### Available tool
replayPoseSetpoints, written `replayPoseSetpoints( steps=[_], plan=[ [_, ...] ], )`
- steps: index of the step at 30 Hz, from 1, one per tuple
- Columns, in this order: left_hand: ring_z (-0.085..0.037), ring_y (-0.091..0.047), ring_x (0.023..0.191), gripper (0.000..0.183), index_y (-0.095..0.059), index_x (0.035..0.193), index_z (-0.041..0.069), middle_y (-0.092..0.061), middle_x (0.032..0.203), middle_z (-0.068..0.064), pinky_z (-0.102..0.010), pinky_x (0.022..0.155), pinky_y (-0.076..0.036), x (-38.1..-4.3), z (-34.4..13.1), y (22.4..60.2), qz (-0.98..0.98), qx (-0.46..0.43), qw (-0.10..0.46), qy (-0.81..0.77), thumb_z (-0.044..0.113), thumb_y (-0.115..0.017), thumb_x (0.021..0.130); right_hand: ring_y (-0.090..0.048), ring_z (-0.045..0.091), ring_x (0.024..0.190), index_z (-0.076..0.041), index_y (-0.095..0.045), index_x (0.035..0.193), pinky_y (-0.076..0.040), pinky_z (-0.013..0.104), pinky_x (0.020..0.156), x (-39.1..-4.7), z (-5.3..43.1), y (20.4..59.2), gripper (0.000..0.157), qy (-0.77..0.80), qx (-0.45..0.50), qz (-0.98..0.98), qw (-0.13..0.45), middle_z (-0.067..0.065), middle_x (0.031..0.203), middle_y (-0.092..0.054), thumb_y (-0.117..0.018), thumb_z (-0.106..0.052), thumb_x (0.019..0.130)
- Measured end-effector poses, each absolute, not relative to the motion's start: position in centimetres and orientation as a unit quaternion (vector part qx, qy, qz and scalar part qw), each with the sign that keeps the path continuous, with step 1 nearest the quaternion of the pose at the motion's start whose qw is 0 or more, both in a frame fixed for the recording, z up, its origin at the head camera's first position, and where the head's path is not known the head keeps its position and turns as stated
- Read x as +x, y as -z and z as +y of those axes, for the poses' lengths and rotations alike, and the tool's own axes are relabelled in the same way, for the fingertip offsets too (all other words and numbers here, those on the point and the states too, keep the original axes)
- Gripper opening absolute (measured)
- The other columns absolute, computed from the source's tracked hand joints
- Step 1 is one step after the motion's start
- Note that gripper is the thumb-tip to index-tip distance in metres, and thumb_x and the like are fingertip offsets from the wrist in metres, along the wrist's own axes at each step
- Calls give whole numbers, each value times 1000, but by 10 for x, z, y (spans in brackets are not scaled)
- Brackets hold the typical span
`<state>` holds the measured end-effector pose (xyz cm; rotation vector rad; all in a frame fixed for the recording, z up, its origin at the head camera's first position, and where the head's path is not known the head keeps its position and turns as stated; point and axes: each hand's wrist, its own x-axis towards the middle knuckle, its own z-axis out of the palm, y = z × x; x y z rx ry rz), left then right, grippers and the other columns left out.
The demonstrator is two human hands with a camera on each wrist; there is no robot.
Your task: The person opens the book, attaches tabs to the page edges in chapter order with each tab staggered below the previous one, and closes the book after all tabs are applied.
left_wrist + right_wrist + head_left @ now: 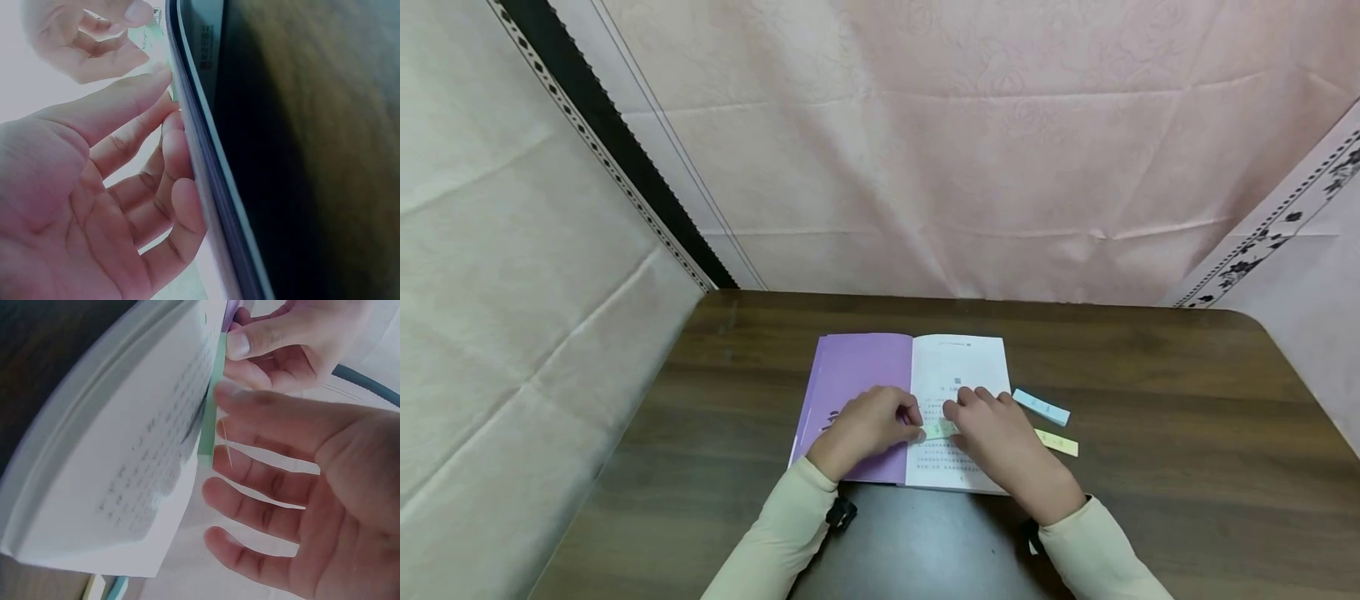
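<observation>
An open book (958,358) lies on the table, with a purple leaf on its left and a printed white page on its right. Over the printed page is a green sticky-note strip (210,419). My left hand (868,425) pinches one end of the strip between thumb and finger, near the book's gutter. My right hand (1003,437) is over the right-hand page, its thumb and fingertips at the strip, the fingers fairly straight and spread. In the right wrist view a thin pale line shows beside those fingertips.
A blue sticky-note strip (1041,407) and a yellow one (1057,442) lie at the book's right edge on the brown wooden table (1180,417). A dark grey surface (917,542) is in front of the book. Pale patterned cloth (925,167) hangs behind the table.
</observation>
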<state>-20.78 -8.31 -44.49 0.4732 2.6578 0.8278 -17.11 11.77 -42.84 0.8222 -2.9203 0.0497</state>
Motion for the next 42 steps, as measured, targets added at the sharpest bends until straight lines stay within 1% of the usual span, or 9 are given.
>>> replayPoseSetpoints(
  steps=[6,12,17,23,26,29,32,36,42],
  plan=[
    [-10,-58,73,13,-75,83,22,-65,77,12,-30,70,-48,-208,-81,443,931,175,149,-285,21,-87,90,-65,24,82,-10,-76,101,-54,41,64,-177,121,433,26,-54,265,-962,29,6,90,-66,-92,-16,82],
    [-6,-59,76,8,-77,91,20,-67,85,11,-27,70,-49,-205,-75,446,939,196,101,-263,18,-85,91,-67,21,79,-11,-78,101,-55,38,62,-183,126,440,23,-112,241,-964,-7,3,89,-67,-91,-13,83],
    [-5,-65,80,3,-84,92,20,-75,94,8,-30,66,-53,-198,-72,444,952,220,58,-205,16,-83,91,-67,18,77,-13,-77,98,-55,37,63,-187,126,443,22,-144,231,-962,-28,0,88,-66,-92,-13,82],
    [-7,-69,84,4,-85,89,24,-77,93,12,-34,65,-53,-195,-67,444,958,216,43,-184,20,-87,89,-66,16,84,-11,-80,102,-58,38,69,-187,133,439,19,-156,222,-961,-49,1,94,-67,-89,-13,85],
    [-8,-70,86,4,-85,89,25,-77,93,12,-36,65,-52,-195,-65,446,958,205,48,-194,21,-87,89,-67,17,83,-9,-82,102,-58,38,69,-184,133,437,16,-136,228,-963,-34,3,94,-70,-87,-9,87],
    [-9,-69,85,4,-85,90,24,-78,92,12,-36,66,-51,-196,-66,447,956,193,58,-215,21,-87,89,-65,19,75,-8,-82,93,-56,40,65,-178,128,434,9,-95,243,-965,0,4,87,-70,-85,-3,86],
    [-8,-68,84,4,-85,91,24,-77,91,12,-36,68,-50,-197,-68,447,953,182,67,-233,22,-88,88,-62,21,71,-8,-80,87,-52,41,64,-171,121,430,5,-50,246,-968,22,5,79,-68,-86,-7,86],
    [-8,-66,83,4,-85,91,25,-77,91,12,-36,68,-49,-197,-69,446,953,176,72,-237,22,-88,88,-62,24,77,-9,-80,91,-52,45,69,-162,113,425,9,-9,228,-973,19,6,82,-68,-85,-16,88],
    [-8,-66,82,4,-85,90,24,-77,91,12,-36,67,-48,-197,-68,446,952,177,75,-239,21,-87,89,-62,21,73,-5,-75,95,-54,40,64,-166,107,433,13,-85,194,-977,9,8,83,-67,-85,-9,88]
  ],
)
